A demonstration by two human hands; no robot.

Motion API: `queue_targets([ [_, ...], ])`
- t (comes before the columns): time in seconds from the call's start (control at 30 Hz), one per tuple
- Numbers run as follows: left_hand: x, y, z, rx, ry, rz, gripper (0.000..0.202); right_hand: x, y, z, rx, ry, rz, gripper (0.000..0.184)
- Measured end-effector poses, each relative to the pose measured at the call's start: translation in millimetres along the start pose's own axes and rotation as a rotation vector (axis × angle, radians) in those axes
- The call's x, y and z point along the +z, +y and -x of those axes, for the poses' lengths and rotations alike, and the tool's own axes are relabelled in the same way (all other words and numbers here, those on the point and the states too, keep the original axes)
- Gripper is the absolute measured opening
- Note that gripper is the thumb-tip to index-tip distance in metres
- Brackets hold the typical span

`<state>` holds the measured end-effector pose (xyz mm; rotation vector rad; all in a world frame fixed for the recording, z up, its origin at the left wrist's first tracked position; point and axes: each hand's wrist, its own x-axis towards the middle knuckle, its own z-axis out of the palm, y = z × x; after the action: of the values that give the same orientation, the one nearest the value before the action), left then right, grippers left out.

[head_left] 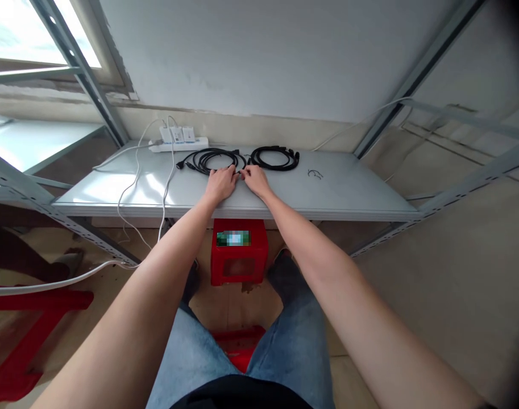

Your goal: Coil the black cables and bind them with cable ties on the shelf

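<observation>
My left hand (222, 184) is closed at the front edge of a loosely coiled black cable (208, 161), its fingers on the cable. Close beside it, my right hand (256, 179) pinches with thumb and fingertips. A thin dark piece shows between the two hands; whether it is cable or a tie is too small to tell. Just behind my right hand lies a second black cable (275, 167), wound into a tighter ring. A few short black ties (314, 173) lie on the shelf to the right.
The grey metal shelf (348, 193) stands against a wall between slotted uprights. A white power strip (180, 145) with plugged-in chargers sits at its back left, and white cords (136, 170) hang over the front edge. Below is a red stool (239, 267). Another person's leg (24, 250) shows at left.
</observation>
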<state>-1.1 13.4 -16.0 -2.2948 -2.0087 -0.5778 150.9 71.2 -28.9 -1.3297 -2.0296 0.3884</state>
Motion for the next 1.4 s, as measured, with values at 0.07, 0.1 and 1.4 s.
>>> queue_targets([
  [0.07, -0.1, 0.7, 0.5, 0.0, 0.001, 0.003, 0.034, -0.6, -0.2, 1.3, -0.003, 0.013, -0.005, 0.027],
  [0.1, -0.1, 1.1, 0.7, 0.0, 0.001, 0.006, 0.034, -0.8, -0.1, 1.7, -0.005, 0.019, -0.014, 0.027],
  [1.4, -1.8, 1.4, 2.3, -0.001, 0.003, -0.006, 0.035, 3.6, 9.9, -0.2, 0.029, 0.095, -0.169, 0.018],
])
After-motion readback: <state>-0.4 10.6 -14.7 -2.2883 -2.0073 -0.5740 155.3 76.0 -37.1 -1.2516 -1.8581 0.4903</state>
